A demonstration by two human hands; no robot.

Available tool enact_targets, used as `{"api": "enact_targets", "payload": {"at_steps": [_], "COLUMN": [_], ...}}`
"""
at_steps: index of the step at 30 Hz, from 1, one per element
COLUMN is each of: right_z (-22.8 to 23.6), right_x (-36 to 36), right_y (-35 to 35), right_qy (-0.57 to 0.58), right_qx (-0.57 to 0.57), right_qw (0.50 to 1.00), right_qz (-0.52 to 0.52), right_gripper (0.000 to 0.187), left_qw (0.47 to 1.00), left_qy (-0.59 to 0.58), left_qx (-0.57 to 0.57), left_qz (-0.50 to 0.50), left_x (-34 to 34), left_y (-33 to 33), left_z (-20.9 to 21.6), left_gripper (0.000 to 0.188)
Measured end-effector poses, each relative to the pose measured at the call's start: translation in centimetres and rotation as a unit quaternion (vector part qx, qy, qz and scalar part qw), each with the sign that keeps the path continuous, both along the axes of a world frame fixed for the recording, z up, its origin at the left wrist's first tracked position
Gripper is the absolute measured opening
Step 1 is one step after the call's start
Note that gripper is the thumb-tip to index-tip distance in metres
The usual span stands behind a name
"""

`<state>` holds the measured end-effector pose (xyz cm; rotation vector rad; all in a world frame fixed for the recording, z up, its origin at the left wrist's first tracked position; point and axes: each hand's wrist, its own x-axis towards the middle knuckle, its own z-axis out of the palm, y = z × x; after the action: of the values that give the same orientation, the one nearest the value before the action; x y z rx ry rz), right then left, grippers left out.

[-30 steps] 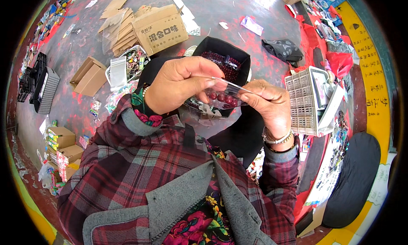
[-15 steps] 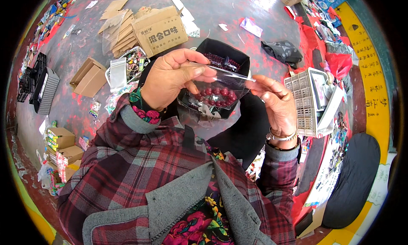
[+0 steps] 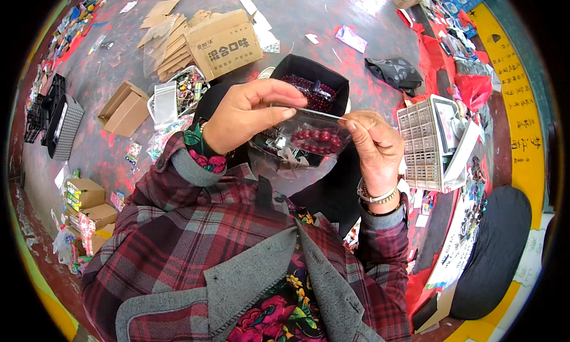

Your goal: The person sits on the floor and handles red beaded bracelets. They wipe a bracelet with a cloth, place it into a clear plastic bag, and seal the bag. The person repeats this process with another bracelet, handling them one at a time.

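A small clear plastic bag point(image 3: 285, 137) is stretched between my two hands, its top edge nearly level. Inside it lies a dark red bead bracelet point(image 3: 317, 142). My left hand point(image 3: 252, 113) has its thumb along the bag's top edge at the left, fingers curved above it. My right hand point(image 3: 380, 146) pinches the upper right corner between thumb and fingers. Below the bag, between my knees, sits a black box point(image 3: 332, 78) with more dark red bead strings point(image 3: 309, 90) in plastic. The bag and my left hand hide part of this box.
Left of my knees are a white tub of mixed trinkets point(image 3: 190, 84) and an open cardboard box point(image 3: 123, 107). Farther off stand a larger carton point(image 3: 222, 48) and flattened cardboard point(image 3: 172, 48). A white plastic basket point(image 3: 421, 143) is at my right, near a black bag point(image 3: 395, 72).
My right hand has moved slightly inward and its fingers have closed on the bag's corner. The bag and bracelet have shifted a little right and down. My left fingers have lifted slightly from the thumb.
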<state>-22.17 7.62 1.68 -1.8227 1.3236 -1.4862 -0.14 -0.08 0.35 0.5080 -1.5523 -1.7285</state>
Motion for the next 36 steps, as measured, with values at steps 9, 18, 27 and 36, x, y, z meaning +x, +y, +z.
{"api": "enact_targets", "payload": {"at_steps": [9, 18, 27, 36], "right_z": [-0.1, -0.2, -0.1, 1.9], "right_x": [1.3, 0.6, 0.4, 0.3], "right_y": [-0.1, 1.1, 2.7, 1.9], "right_qy": [0.248, 0.231, -0.009, -0.251], "right_qx": [-0.099, -0.093, 0.001, 0.108], "right_qw": [0.963, 0.968, 1.0, 0.962], "right_qz": [-0.039, -0.019, 0.009, -0.014], "right_gripper": [0.007, 0.007, 0.008, 0.023], "left_qw": [0.815, 0.829, 0.897, 0.979], "left_qy": [-0.2, -0.207, -0.172, 0.092], "left_qx": [-0.537, -0.519, -0.404, 0.098], "left_qz": [0.083, 0.004, -0.041, -0.152], "left_x": [-3.1, -1.9, 1.2, 0.7], "left_y": [0.1, -0.2, -1.7, -2.9], "left_z": [0.6, 0.4, 2.0, -2.2], "left_gripper": [0.022, 0.011, 0.008, 0.044]}}
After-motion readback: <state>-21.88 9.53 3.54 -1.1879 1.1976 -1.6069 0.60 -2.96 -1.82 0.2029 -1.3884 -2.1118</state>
